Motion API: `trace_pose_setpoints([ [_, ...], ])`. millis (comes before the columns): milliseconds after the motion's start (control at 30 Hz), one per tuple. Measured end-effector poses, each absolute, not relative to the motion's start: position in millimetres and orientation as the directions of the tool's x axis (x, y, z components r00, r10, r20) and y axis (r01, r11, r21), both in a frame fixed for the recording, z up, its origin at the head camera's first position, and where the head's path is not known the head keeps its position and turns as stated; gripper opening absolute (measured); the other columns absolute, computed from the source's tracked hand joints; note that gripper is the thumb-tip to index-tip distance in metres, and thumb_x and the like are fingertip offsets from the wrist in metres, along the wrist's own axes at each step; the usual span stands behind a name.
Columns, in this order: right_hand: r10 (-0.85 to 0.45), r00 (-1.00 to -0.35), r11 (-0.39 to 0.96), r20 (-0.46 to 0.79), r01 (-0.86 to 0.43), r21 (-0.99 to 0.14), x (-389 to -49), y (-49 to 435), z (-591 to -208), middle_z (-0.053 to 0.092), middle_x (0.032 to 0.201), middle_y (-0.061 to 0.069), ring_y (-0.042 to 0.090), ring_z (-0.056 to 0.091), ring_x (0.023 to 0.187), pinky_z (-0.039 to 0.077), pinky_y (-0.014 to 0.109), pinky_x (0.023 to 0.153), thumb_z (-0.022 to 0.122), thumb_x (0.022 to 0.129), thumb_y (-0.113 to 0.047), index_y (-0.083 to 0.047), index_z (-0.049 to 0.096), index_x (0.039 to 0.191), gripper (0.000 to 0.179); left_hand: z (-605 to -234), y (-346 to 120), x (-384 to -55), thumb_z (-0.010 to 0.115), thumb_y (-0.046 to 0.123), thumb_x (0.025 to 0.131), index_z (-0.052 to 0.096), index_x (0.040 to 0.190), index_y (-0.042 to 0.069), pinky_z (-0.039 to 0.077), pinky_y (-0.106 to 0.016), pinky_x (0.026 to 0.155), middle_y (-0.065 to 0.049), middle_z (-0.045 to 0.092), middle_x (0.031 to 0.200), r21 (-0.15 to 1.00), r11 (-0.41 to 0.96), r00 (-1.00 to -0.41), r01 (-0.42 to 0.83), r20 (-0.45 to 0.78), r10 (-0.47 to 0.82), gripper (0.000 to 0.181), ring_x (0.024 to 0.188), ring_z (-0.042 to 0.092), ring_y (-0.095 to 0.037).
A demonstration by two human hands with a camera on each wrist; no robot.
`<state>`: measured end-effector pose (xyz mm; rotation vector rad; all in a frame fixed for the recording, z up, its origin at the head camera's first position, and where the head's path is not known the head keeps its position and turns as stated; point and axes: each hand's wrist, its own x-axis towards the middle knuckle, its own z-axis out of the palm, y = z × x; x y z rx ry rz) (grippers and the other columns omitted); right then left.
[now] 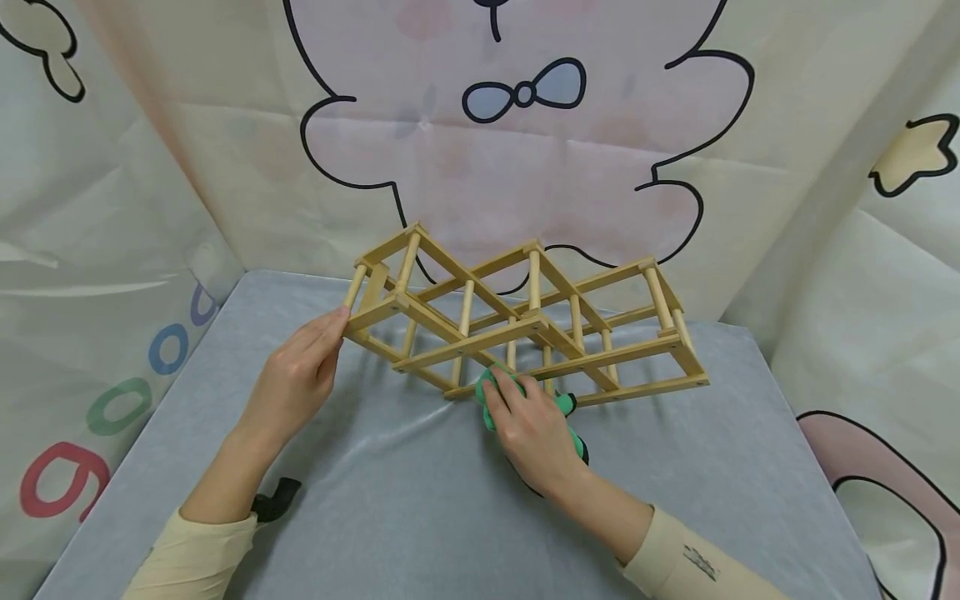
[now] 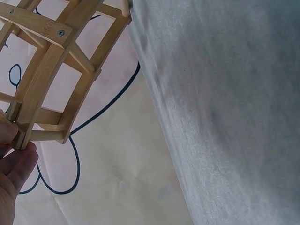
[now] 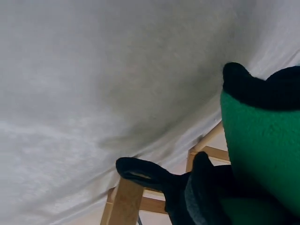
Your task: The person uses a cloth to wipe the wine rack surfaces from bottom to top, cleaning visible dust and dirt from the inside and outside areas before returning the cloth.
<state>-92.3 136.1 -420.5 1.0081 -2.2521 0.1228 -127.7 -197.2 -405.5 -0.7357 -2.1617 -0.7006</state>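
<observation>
Wooden rack, just the one, sits tilted over/on the grey-blue table, can't tell if it's touching. Left hand pinches its left end; right hand grips one green-and-black cloth at the near lower edge. My left wrist cam picks out two screw heads, too small from the head cam; only my right one shows the cloth's black tabs close up. One bow on the backdrop.

Booth-like workspace, with cartoon-printed sheets around a cloth-covered table.
</observation>
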Motion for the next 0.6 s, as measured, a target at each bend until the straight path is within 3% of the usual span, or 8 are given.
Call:
trace_pose_setpoints([
  [100, -0.632, -0.484, 0.698, 0.605, -0.695, 0.173, -89, 140, -423, 0.069, 0.126, 0.024, 0.041, 0.067, 0.091, 0.064, 0.043, 0.062, 0.043, 0.110, 0.001, 0.005, 0.072, 0.121, 0.031, -405, -197, -128, 0.071, -0.024, 0.083, 0.061, 0.144, -0.003, 0.060, -0.054, 0.092, -0.023, 0.069, 0.130, 0.247, 0.689, -0.565, 0.681, 0.775, 0.281, 0.065, 0.113, 0.069, -0.043],
  [200, -0.635, -0.482, 0.695, 0.603, -0.697, 0.175, -86, 144, -426, 0.069, 0.125, 0.025, 0.041, 0.066, 0.087, 0.063, 0.042, 0.062, 0.029, 0.114, -0.004, 0.004, 0.072, 0.121, 0.045, -405, -197, -128, 0.071, -0.024, 0.083, 0.061, 0.144, -0.003, 0.060, -0.054, 0.091, -0.023, 0.069, 0.129, 0.245, 0.689, -0.563, 0.682, 0.777, 0.281, 0.065, 0.112, 0.069, -0.043],
  [367, -0.648, -0.487, 0.688, 0.586, -0.704, 0.175, -82, 153, -434, 0.068, 0.127, 0.025, 0.042, 0.067, 0.091, 0.066, 0.043, 0.074, 0.039, 0.112, 0.001, 0.006, 0.072, 0.123, 0.035, -406, -197, -128, 0.071, -0.024, 0.083, 0.061, 0.144, -0.003, 0.060, -0.054, 0.091, -0.023, 0.069, 0.129, 0.244, 0.688, -0.560, 0.683, 0.780, 0.280, 0.065, 0.112, 0.069, -0.043],
  [600, -0.659, -0.485, 0.685, 0.575, -0.704, 0.191, -82, 166, -440, 0.067, 0.127, 0.026, 0.042, 0.068, 0.094, 0.065, 0.041, 0.062, 0.020, 0.115, -0.005, 0.006, 0.070, 0.123, 0.052, -405, -198, -127, 0.070, -0.025, 0.083, 0.061, 0.143, -0.003, 0.060, -0.054, 0.091, -0.023, 0.069, 0.129, 0.246, 0.692, -0.564, 0.679, 0.778, 0.277, 0.064, 0.112, 0.069, -0.043],
])
